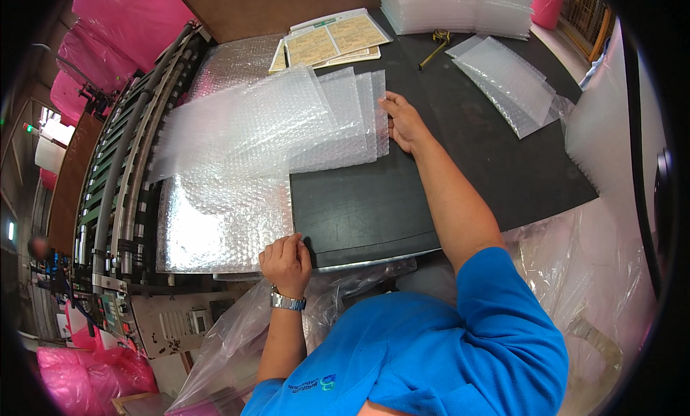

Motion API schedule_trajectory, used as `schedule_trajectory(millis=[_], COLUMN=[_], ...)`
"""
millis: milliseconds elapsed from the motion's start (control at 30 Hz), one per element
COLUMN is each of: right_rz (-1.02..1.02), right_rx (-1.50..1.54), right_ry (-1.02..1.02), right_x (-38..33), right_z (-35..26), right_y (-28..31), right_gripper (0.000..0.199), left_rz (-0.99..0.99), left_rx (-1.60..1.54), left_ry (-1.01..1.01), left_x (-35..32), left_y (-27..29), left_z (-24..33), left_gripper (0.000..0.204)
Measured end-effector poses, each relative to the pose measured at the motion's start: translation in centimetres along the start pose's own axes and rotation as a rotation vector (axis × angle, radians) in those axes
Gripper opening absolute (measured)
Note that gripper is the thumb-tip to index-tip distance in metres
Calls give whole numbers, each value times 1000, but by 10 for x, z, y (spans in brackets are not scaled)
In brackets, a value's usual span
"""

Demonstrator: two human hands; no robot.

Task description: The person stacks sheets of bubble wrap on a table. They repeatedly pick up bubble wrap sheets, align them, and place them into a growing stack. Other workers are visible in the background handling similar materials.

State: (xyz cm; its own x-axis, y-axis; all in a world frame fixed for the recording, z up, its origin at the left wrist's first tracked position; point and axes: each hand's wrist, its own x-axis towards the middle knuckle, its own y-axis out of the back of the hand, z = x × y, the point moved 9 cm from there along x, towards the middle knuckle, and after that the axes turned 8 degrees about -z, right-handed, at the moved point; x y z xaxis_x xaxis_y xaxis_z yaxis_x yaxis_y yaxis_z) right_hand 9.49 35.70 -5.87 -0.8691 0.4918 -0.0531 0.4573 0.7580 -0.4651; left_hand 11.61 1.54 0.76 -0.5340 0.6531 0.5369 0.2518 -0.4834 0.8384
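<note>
A fan of clear bubble-wrap bags (287,121) lies across the left of a black work mat (374,208). My right hand (404,121) rests on the right edge of that fan, fingers pressing on the bags. My left hand (286,261), with a metal wristwatch, pinches the near right corner of a bubble-wrap sheet (223,222) that lies over a shiny metal plate beside the mat. My sleeves are blue.
A roller machine (122,172) runs along the left. Yellow paper forms (330,42) and a brass tool (437,44) lie at the back. More bubble bags (510,82) lie at the right, a stack (460,10) behind. Pink bags (108,28) sit far left. Clear plastic sacks (568,272) hang near me.
</note>
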Motion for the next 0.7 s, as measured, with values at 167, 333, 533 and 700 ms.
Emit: schedule_trajectory(millis=[167,333,533,700], right_rz=[8,41,9,-60], right_rx=[-1,-35,-59,-42], right_ry=[-17,-14,-9,40], right_x=[-1,-7,2,8], right_z=[0,-5,1,0], right_y=[0,-3,8,-3], right_gripper=[44,51,61,64], left_rz=[9,-117,6,-34], left_rx=[7,-278,-197,84], left_ry=[-3,183,102,559], left_x=[0,6,91,161], left_y=[1,-2,14,-17], left_z=[1,-19,-70,-186], left_gripper=[9,14,42,77])
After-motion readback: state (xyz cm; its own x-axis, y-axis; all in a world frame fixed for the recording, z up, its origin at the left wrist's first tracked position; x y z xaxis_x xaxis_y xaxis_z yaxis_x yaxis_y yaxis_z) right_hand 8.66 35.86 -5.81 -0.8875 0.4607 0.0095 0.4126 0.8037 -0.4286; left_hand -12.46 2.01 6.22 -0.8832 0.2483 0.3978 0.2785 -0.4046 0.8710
